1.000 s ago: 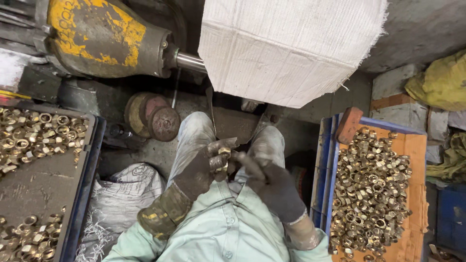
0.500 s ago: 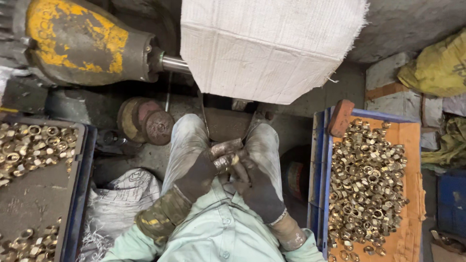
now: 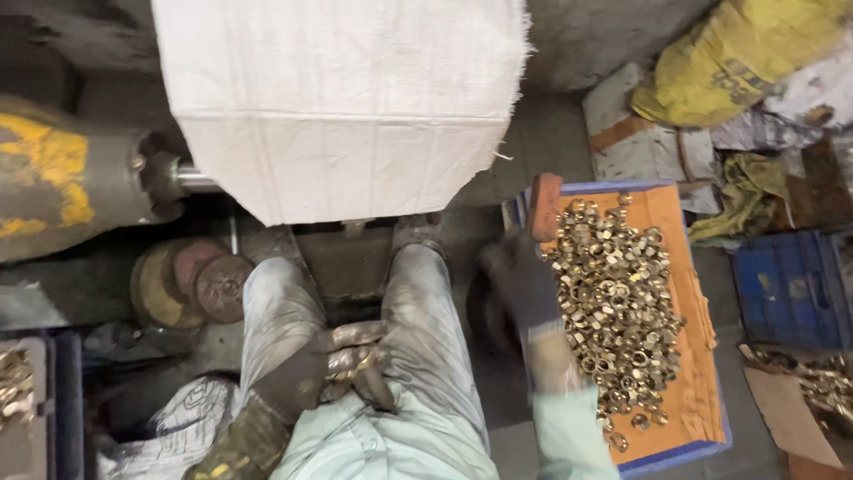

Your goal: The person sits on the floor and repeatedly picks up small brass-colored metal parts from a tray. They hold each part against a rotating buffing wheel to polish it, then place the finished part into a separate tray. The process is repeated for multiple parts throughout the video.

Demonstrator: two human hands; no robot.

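My left hand [image 3: 330, 369], in a dirty dark glove, rests in my lap between my knees and is closed around a few small brass nuts. My right hand [image 3: 522, 283], also in a dark glove, reaches out to the right and hovers at the left edge of an orange-lined blue tray [image 3: 689, 293]. The tray holds a heap of several brass nuts [image 3: 617, 307]. The right hand's fingers are spread and blurred, and I see nothing in them.
A white woven sack [image 3: 342, 102] covers a machine ahead of me, with a yellow-painted motor housing [image 3: 53, 182] at left. A round rusty disc [image 3: 191, 283] sits by my left knee. A second tray of nuts [image 3: 18, 391] is far left. Yellow bags and a blue crate [image 3: 786, 289] lie right.
My right hand left my lap, where both hands worked together, and swung out right to the tray of nuts. The view also shifted right. The left hand stayed in my lap.
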